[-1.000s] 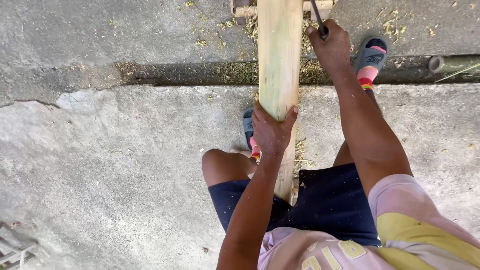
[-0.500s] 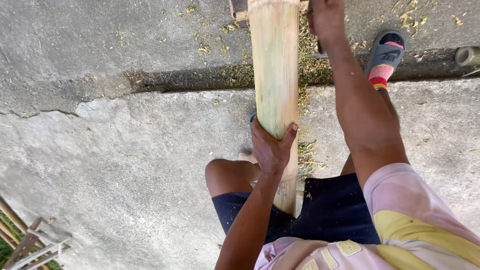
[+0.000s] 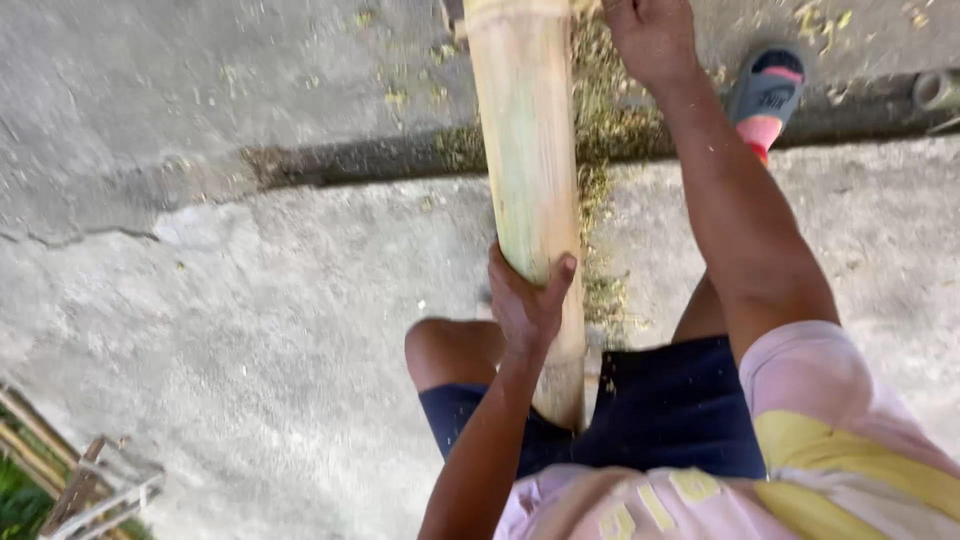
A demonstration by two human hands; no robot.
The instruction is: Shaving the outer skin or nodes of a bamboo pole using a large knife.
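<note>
The right hand point(image 3: 650, 35) and the bamboo pole's point(image 3: 525, 150) far end are cut off by the top edge.

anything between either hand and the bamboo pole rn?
Nothing visible. The left hand is wrapped directly around the bamboo pole, fingers and thumb on its surface. The right hand sits beside the pole's far end at the top edge of the frame, with only bare concrete and loose shavings nearby; contact there is cropped.

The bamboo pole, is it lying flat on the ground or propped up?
Propped: the bamboo pole slants from between the knees away over the concrete, with the left hand wrapped around it.
</note>
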